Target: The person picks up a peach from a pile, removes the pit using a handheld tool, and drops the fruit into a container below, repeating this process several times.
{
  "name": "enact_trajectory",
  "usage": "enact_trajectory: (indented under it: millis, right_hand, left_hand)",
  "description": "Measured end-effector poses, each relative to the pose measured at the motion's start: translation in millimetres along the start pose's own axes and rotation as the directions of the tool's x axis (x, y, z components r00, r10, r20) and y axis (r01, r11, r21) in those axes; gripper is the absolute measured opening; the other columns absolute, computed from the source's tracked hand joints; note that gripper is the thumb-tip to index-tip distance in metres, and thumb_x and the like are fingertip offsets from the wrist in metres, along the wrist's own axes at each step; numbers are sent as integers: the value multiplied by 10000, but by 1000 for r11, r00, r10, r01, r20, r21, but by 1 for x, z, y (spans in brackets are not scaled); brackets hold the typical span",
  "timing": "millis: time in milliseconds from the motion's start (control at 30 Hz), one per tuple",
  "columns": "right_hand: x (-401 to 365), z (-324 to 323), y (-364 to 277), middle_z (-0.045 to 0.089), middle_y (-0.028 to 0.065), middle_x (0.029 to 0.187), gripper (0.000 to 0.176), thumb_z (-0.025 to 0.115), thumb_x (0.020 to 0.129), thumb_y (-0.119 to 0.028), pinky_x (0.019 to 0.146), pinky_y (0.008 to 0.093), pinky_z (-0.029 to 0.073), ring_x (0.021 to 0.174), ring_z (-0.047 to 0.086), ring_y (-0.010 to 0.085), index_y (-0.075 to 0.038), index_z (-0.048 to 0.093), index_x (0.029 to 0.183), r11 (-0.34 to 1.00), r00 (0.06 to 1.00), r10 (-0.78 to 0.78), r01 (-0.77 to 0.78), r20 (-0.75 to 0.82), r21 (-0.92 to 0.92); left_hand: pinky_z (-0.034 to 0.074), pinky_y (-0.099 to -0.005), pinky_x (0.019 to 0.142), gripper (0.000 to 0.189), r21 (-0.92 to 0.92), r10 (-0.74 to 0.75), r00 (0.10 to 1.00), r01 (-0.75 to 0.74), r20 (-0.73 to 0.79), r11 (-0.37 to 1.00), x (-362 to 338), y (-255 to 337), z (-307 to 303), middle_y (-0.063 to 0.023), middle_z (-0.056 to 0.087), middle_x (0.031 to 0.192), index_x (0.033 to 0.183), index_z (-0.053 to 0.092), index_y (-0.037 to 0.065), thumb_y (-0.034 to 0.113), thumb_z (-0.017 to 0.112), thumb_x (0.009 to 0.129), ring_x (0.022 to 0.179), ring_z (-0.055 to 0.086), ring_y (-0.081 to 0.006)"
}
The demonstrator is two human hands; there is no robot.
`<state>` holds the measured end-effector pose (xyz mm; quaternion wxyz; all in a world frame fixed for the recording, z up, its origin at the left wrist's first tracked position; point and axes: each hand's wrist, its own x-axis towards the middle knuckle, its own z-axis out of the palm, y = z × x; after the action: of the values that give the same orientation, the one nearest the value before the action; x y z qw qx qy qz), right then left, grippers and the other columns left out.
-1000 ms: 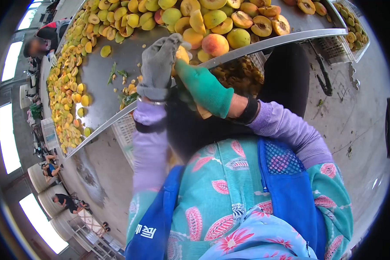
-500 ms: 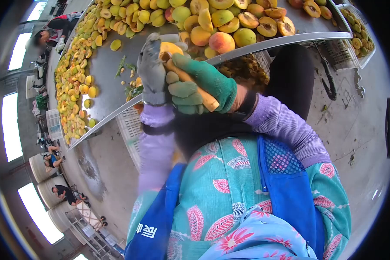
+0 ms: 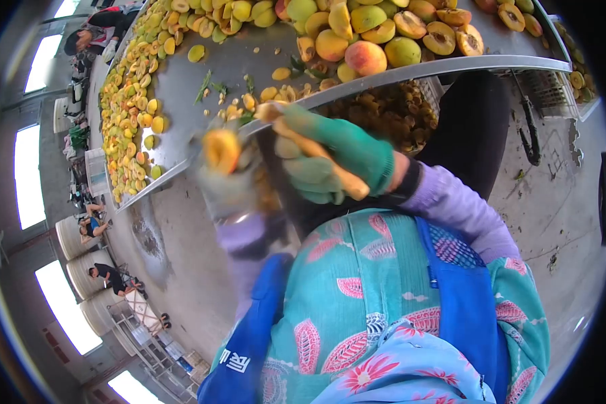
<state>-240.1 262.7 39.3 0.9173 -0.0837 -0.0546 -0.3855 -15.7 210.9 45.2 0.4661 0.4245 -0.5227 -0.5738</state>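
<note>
My left hand (image 3: 215,188), in a grey glove, is blurred by motion below the metal table's edge. In it is a peach half (image 3: 222,150), its orange cut side with a hollow facing up. My right hand (image 3: 340,151), in a green glove, is closed around the wooden handle of a tool (image 3: 349,180). The tool's tip, by the table edge, is smeared, so its shape is hard to make out. The two hands are apart. Beyond them, whole and halved peaches (image 3: 365,58) are heaped on the metal table (image 3: 175,101).
Small pits and green leaves (image 3: 205,87) are scattered on the table. Under its rim (image 3: 451,65) stands a crate holding dark pits and scraps (image 3: 384,114). Another crate of fruit (image 3: 576,67) is at the far right. Co-workers (image 3: 94,225) sit in the background at left.
My left hand has moved down and left, away from the tool, carrying the peach half. My right hand has shifted slightly right and down, still gripping the tool. The view has also shifted slightly.
</note>
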Motion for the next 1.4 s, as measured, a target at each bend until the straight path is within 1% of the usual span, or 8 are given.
enact_trajectory:
  millis: [67, 167, 400, 533, 733, 933, 1033, 1400]
  right_hand:
    - [-22, -1, -17, 423, -32, 527, 392, 418, 1001, -497, 365, 233, 332, 397, 406, 88, -128, 496, 895, 997, 943, -13, -15, -334, -81]
    - [-31, -27, -24, 459, -18, 565, 412, 473, 962, -539, 359, 234, 339, 405, 430, 93, -134, 511, 895, 999, 789, -5, -16, -615, -28]
    - [-21, -5, -23, 477, -20, 608, 430, 532, 940, -537, 416, 221, 370, 478, 457, 81, -112, 543, 871, 812, 557, -561, 225, -612, -539]
    - [-16, -9, -32, 489, 32, 558, 327, 495, 998, -376, 402, 251, 388, 440, 481, 132, -69, 553, 903, 570, 552, -717, 111, -427, -814]
    - [10, -54, -25, 597, 221, 687, 421, 456, 998, -402, 567, 466, 481, 639, 613, 395, 8, 546, 987, -720, 728, -604, -323, 325, -613]
    - [4, -34, -27, 609, 240, 724, 448, 449, 995, -415, 591, 490, 488, 697, 624, 432, 23, 537, 957, -184, 587, -803, -406, -101, -895]
    - [7, -45, -22, 608, 240, 723, 455, 451, 994, -418, 600, 483, 491, 697, 627, 428, 26, 538, 945, -330, 566, -824, -426, 37, -842]
    - [15, -33, -18, 575, 166, 664, 457, 456, 984, -455, 556, 415, 470, 646, 611, 318, -12, 560, 940, 284, 567, -751, -184, -337, -941]
  left_hand:
    - [494, -327, 716, 314, 51, -290, 954, 287, 75, 957, 19, 12, -59, -129, 644, 967, 1048, 618, 19, 298, 620, 904, 832, 598, -199]
    - [459, -395, 914, 425, 953, 60, 987, 129, -151, 275, 40, 23, -38, -183, 600, 1168, 1177, 598, 22, 266, 678, 838, 1074, 570, -300]
    - [468, -374, 915, 402, 767, 32, 785, -612, 619, 193, 174, -43, 99, -179, 610, 1156, 1144, 625, 37, 208, 677, 784, 1055, 596, -291]
    - [524, -319, 714, 335, 769, -275, 910, -70, 310, 636, 160, -32, 97, -77, 656, 905, 1073, 667, 69, 271, 683, 806, 794, 633, -195]
    - [527, -255, 639, 399, -3, -453, 883, 456, 122, 890, 93, -16, 89, -42, 642, 857, 1077, 646, 43, 404, 643, 908, 726, 617, -132]
    - [540, -300, 746, 498, 625, 329, 875, -485, 356, 612, 77, -19, 108, -119, 660, 889, 1100, 609, -5, 466, 495, 982, 841, 653, -210]
    - [530, -301, 761, 495, -210, -246, 963, 264, 109, 941, 82, -29, 111, -120, 660, 925, 1098, 609, -16, 454, 499, 984, 846, 634, -194]
    - [505, -275, 702, 466, 171, 75, 996, -64, -56, 983, 82, -40, 122, -91, 671, 833, 999, 665, -22, 403, 476, 999, 724, 609, -164]
